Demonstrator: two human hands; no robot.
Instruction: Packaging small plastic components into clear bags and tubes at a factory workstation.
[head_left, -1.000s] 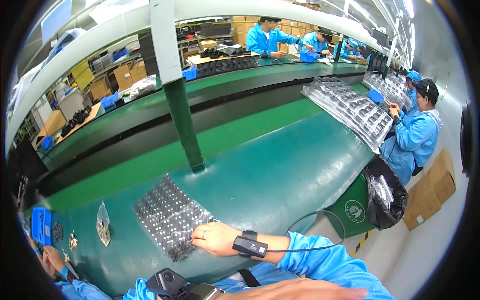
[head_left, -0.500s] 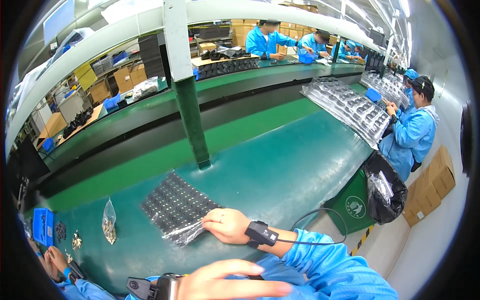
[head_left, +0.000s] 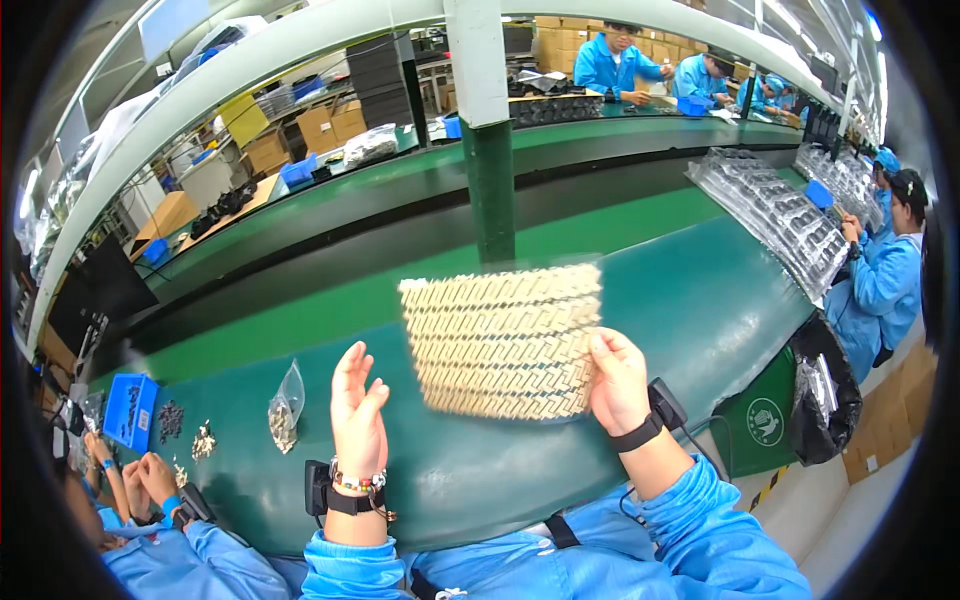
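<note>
A thin sheet [head_left: 500, 345] with dense rows of small beige slanted pieces, edged by clear plastic film, is raised above the green worktop [head_left: 520, 470]. My right hand [head_left: 617, 380] pinches its right edge between thumb and fingers. To the left of the sheet, my left hand [head_left: 360, 410] is held up with fingers apart, touching nothing. Slight motion blur hides the finer detail of the small pieces. A clear plastic bag [head_left: 286, 408] with small beige parts in it lies left of my left hand.
At far left are a blue bin [head_left: 130, 410], dark pieces [head_left: 170, 420], beige pieces [head_left: 203, 441] and a neighbour's hands [head_left: 150, 482]. A green post [head_left: 492, 200] stands behind the sheet. Packed trays [head_left: 770, 215] lie far right; a green bin [head_left: 762, 422] with a black bag stands below.
The sheet, flat on the worktop with a dark dotted face up, is now lifted and shows its beige face. My left hand has moved from the lower edge up to the sheet's left.
</note>
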